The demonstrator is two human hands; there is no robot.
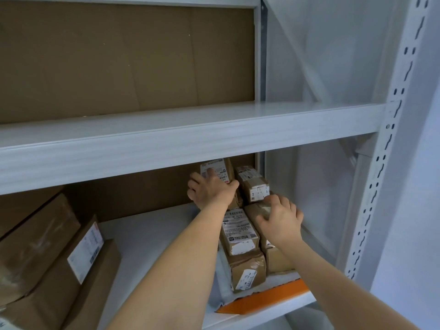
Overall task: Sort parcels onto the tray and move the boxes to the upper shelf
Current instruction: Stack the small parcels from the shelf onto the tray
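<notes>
Several small brown parcels with white labels sit stacked on an orange-edged tray point(269, 297) at the right of the lower shelf. My left hand point(209, 190) grips the tall back-left parcel point(215, 170), fingers spread over its label. My right hand point(279, 219) curls over the top of a brown parcel point(258, 210) at the right of the stack, just below another labelled parcel point(253, 184). A long parcel point(239, 231) lies between my forearms, with one more parcel point(247, 270) in front of it. Two large cardboard boxes point(47, 258) lie at the lower left. The upper shelf point(190, 129) holds nothing in view.
A brown cardboard backing point(119, 55) closes the rear of the rack. A white perforated upright post point(385, 163) stands at the right, beside a pale wall. Bare white shelf surface point(147, 239) lies between the big boxes and the tray.
</notes>
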